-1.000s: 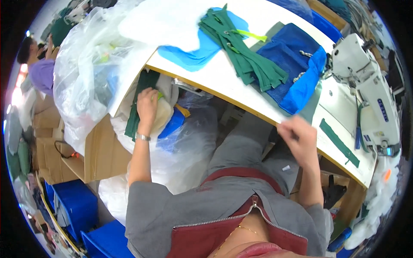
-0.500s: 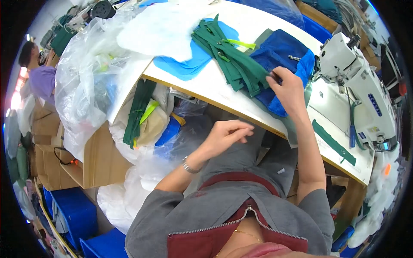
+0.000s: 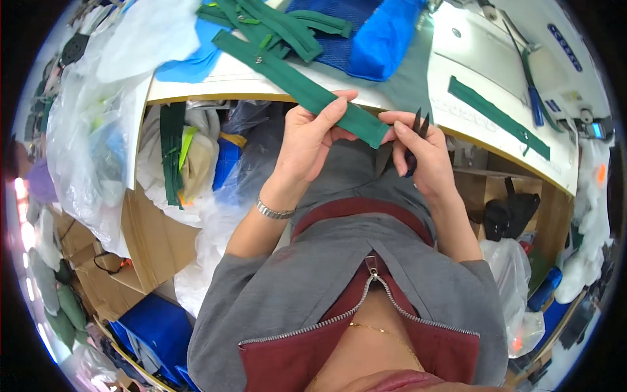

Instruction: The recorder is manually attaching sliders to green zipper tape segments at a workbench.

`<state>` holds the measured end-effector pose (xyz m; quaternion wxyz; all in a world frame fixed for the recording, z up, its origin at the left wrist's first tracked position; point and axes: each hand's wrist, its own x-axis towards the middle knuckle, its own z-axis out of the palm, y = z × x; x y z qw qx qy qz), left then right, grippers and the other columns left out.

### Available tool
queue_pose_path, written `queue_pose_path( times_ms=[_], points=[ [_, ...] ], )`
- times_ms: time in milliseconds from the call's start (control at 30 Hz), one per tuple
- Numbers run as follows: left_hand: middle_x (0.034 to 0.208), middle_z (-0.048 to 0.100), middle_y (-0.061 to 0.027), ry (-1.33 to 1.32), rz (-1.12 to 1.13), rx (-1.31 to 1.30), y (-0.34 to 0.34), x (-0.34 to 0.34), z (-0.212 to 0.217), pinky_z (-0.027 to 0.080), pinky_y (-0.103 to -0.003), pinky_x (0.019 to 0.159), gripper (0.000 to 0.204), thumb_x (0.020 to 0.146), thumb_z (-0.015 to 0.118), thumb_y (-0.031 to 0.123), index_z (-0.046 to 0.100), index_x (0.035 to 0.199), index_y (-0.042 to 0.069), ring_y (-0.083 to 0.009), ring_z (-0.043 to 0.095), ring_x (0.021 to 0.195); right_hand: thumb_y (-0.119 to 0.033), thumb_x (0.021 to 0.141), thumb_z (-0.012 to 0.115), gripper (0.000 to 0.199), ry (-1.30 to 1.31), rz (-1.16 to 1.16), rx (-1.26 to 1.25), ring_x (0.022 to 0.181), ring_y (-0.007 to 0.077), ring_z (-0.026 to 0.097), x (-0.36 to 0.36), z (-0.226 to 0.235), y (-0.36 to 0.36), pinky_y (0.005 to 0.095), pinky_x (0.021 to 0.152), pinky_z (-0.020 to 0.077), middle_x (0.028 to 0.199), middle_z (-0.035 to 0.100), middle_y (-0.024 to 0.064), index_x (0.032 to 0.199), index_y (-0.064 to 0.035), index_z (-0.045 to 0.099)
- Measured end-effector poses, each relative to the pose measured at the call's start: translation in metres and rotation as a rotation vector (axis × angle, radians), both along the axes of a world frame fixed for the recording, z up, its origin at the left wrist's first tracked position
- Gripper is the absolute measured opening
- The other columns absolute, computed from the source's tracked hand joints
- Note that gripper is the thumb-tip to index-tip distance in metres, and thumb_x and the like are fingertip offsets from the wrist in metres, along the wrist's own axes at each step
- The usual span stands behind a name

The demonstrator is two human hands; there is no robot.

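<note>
Green zipper strip (image 3: 307,91) runs from the white table top (image 3: 215,81) down over its front edge to the person's lap, held at its lower end by both hands. At far left, clear plastic bags (image 3: 91,130) bulge beside the table, with cardboard boxes (image 3: 140,242) and blue bins (image 3: 153,326) below them. Under the table edge a dark green strip (image 3: 172,153) hangs over a heap of cloth and plastic. The left hand (image 3: 307,140), a metal watch band (image 3: 274,210) at its wrist, is closed on the zipper strip, thumb under and fingers laid along its top near the cut end. On the table behind it lie a pile of more green zippers (image 3: 274,23) and blue mesh fabric (image 3: 366,32). The right hand (image 3: 418,153) pinches the very end of the same strip between thumb and forefinger, and also grips small black snips (image 3: 415,127), whose two points stick up just beside the strip's end. Farther right, a single green zipper (image 3: 499,117) lies flat on the bed of a white sewing machine (image 3: 522,59), well apart from the hands. Below the table at right sit a black bag (image 3: 513,215) and a clear plastic bag (image 3: 516,287).
</note>
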<state>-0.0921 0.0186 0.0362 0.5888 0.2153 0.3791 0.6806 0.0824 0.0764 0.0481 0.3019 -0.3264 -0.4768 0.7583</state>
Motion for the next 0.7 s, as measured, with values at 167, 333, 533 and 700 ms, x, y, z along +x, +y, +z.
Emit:
queue_pose_path(
  times_ms=[167,333,533,700],
  points=[
    [0.087,0.062,-0.0092,0.061,0.006,0.005,-0.001,0.015,0.0,0.051,-0.028,0.063,0.024,0.086,0.056,0.015,0.058,0.103,-0.003,-0.0154,0.061,0.074,-0.015,0.084,0.054,0.023,-0.026,-0.007,-0.076,0.04,0.0066,0.043,0.011,-0.005,-0.012,0.0181,0.037,0.0317,0.077,0.064,0.0142,0.098,0.0036,0.057],
    [0.091,0.062,-0.0129,0.106,0.063,0.003,-0.011,0.011,0.004,0.05,-0.033,0.074,0.026,0.089,0.05,0.015,0.054,0.108,-0.003,-0.0199,0.061,0.083,-0.01,0.078,0.06,0.018,-0.154,0.035,-0.034,0.042,0.0052,0.041,0.011,-0.004,-0.017,0.0179,0.039,0.0307,0.076,0.063,0.0123,0.09,0.003,0.057],
    [0.104,0.058,-0.0181,-0.11,0.202,0.141,-0.003,-0.032,0.002,0.049,-0.039,0.082,0.032,0.09,0.046,0.011,0.044,0.12,0.001,-0.0276,0.059,0.094,-0.008,0.077,0.059,0.012,-0.319,0.033,0.052,0.044,0.003,0.041,0.061,-0.031,-0.021,0.0166,0.04,0.0325,0.071,0.062,0.0073,0.083,0.0022,0.057],
    [0.109,0.055,-0.02,-0.173,0.096,0.206,-0.011,-0.024,0.004,0.048,-0.039,0.082,0.039,0.088,0.047,0.006,0.036,0.126,0.003,-0.0288,0.058,0.096,-0.009,0.077,0.06,0.01,-0.322,0.034,0.022,0.043,0.0031,0.041,0.077,-0.044,-0.028,0.0165,0.04,0.0298,0.069,0.062,0.0083,0.081,-0.0009,0.056]
  ],
)
